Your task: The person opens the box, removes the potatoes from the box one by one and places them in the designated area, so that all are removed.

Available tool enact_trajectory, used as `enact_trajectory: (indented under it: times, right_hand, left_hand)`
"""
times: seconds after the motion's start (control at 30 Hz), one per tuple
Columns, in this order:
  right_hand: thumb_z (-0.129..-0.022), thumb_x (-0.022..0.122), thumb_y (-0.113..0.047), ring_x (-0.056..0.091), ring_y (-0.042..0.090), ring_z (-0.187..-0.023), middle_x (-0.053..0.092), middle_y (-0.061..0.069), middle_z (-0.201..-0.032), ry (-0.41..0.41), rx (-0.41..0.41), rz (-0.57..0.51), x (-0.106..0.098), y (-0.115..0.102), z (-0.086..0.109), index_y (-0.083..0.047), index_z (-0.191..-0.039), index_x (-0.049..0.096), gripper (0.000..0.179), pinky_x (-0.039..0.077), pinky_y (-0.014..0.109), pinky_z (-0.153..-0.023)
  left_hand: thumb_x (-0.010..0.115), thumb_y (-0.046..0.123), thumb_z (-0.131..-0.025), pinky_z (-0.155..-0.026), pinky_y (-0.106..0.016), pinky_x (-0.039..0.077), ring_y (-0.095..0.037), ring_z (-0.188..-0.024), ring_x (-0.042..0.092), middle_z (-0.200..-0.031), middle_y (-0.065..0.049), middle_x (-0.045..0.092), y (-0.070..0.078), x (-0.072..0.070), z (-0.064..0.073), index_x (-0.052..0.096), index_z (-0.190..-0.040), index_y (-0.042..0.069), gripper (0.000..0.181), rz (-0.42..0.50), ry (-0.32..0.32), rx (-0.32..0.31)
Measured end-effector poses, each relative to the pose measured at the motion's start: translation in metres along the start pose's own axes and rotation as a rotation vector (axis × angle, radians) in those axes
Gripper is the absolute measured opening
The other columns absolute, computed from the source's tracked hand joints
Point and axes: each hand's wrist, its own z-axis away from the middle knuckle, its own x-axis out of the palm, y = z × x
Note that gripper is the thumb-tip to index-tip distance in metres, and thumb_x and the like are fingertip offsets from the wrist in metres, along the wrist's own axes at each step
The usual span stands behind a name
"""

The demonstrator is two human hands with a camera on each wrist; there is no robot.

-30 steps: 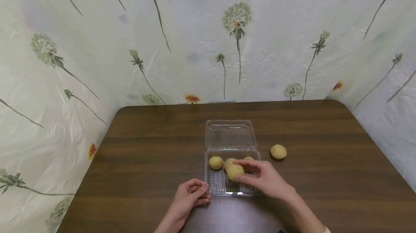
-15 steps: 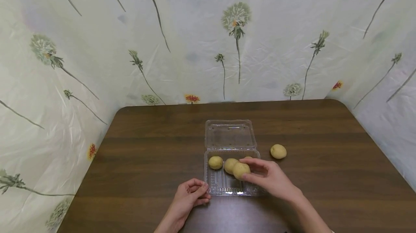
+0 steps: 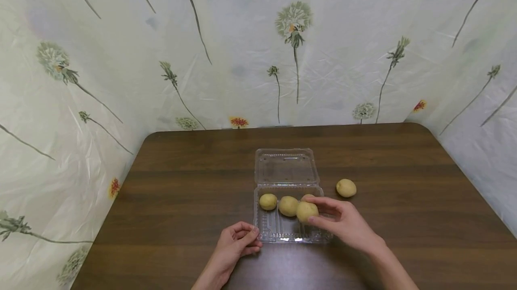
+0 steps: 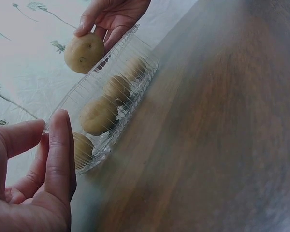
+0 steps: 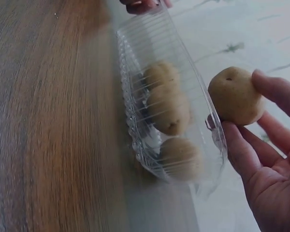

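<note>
A clear plastic clamshell container lies with its lid folded back. In its base sit a potato at the left, a middle potato and a right-hand potato mostly hidden behind my fingers. My right hand holds another potato between thumb and fingertips; both wrist views show this held potato above the container's rim. At the front left corner, my left hand pinches the rim between thumb and fingers, as the left wrist view shows on the container wall.
One loose potato lies on the brown wooden table, right of the container. The open lid rests flat towards the back. Behind the table hangs a pale floral sheet.
My right hand has moved right over the container with the potato in it, uncovering more of the middle potato. The left hand has stayed at the corner.
</note>
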Motion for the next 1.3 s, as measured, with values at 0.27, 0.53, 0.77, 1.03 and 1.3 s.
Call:
enact_trajectory:
  times: [0.27, 0.53, 0.77, 1.03, 1.3]
  right_hand:
    - [-0.089, 0.074, -0.013, 0.063, 0.020, -0.110, 0.060, 0.013, -0.130, 0.019, 0.012, 0.022, -0.006, 0.000, 0.006, -0.008, -0.129, 0.062, 0.042, 0.055, 0.027, -0.086]
    - [-0.089, 0.074, -0.014, 0.063, 0.020, -0.110, 0.060, 0.011, -0.130, 0.037, 0.011, 0.048, -0.007, 0.005, 0.009, -0.010, -0.128, 0.062, 0.041, 0.054, 0.026, -0.086]
    - [-0.090, 0.073, -0.012, 0.064, 0.020, -0.108, 0.062, 0.011, -0.128, 0.051, 0.002, 0.036, -0.009, 0.005, 0.013, -0.009, -0.128, 0.062, 0.040, 0.055, 0.026, -0.084]
    - [-0.089, 0.073, -0.011, 0.065, 0.019, -0.107, 0.064, 0.011, -0.123, 0.077, 0.002, 0.035, -0.013, 0.006, 0.018, -0.008, -0.128, 0.062, 0.040, 0.055, 0.025, -0.084]
    - [-0.090, 0.072, -0.009, 0.065, 0.018, -0.106, 0.064, 0.015, -0.121, 0.095, 0.003, 0.026, -0.014, 0.007, 0.022, -0.004, -0.128, 0.061, 0.040, 0.055, 0.024, -0.084]
  left_hand:
    - [0.067, 0.009, -0.094, -0.073, -0.030, 0.059, -0.017, -0.075, 0.068, -0.086, -0.010, 0.067, 0.003, 0.001, 0.000, 0.061, -0.097, -0.001, 0.013, -0.007, 0.001, -0.006]
    - [0.069, 0.011, -0.092, -0.073, -0.030, 0.059, -0.017, -0.075, 0.068, -0.086, -0.011, 0.067, 0.004, 0.001, 0.000, 0.061, -0.096, -0.002, 0.015, -0.010, -0.001, 0.001]
    - [0.069, 0.010, -0.093, -0.074, -0.030, 0.059, -0.017, -0.075, 0.068, -0.086, -0.010, 0.067, 0.005, 0.002, 0.000, 0.061, -0.096, -0.002, 0.015, -0.010, 0.000, -0.004]
    - [0.069, 0.010, -0.092, -0.074, -0.030, 0.059, -0.017, -0.076, 0.068, -0.086, -0.010, 0.067, 0.004, 0.001, 0.000, 0.061, -0.096, -0.002, 0.015, -0.014, -0.004, -0.001]
    - [0.070, 0.012, -0.092, -0.074, -0.030, 0.059, -0.017, -0.076, 0.068, -0.086, -0.011, 0.067, 0.002, 0.000, 0.002, 0.061, -0.096, -0.001, 0.017, -0.014, -0.005, -0.005]
